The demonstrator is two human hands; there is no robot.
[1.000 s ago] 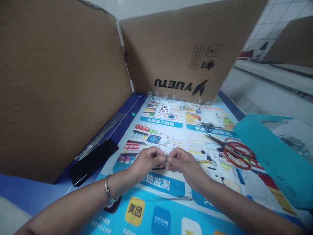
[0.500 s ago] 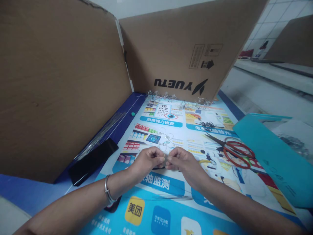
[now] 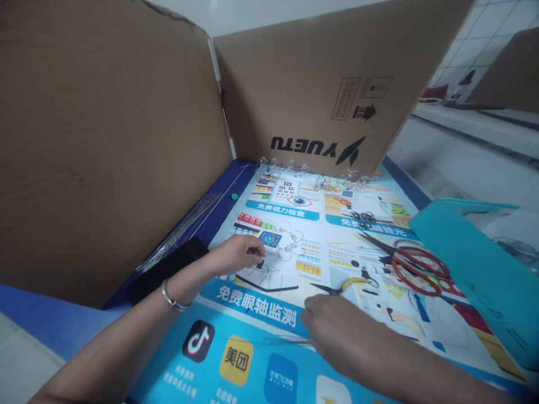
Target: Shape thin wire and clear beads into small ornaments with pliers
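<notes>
My left hand (image 3: 243, 252) is held above the printed sheet, its fingers pinched together. What sits between the fingertips is too small to make out. My right hand (image 3: 330, 320) is lower and to the right, knuckles up and fingers curled down, so its fingertips are hidden. Several thin straight wires (image 3: 288, 340) lie beside its fingers on the blue part of the sheet. Just beyond that hand are small pliers (image 3: 351, 282) with yellow handles. Past my left hand lies a small cluster of bent wire pieces with clear beads (image 3: 288, 241).
Red-handled scissors (image 3: 421, 269) and a teal folder (image 3: 475, 280) lie at the right. A black phone (image 3: 166, 272) and a wire bundle (image 3: 181, 224) are at the left. Cardboard panels (image 3: 311, 90) stand behind, with more wire pieces (image 3: 353, 177) along their base.
My hands were together at the fingertips and are now apart. The left has moved slightly left and up; the right has moved down and right, towards the straight wires. The view has shifted slightly.
</notes>
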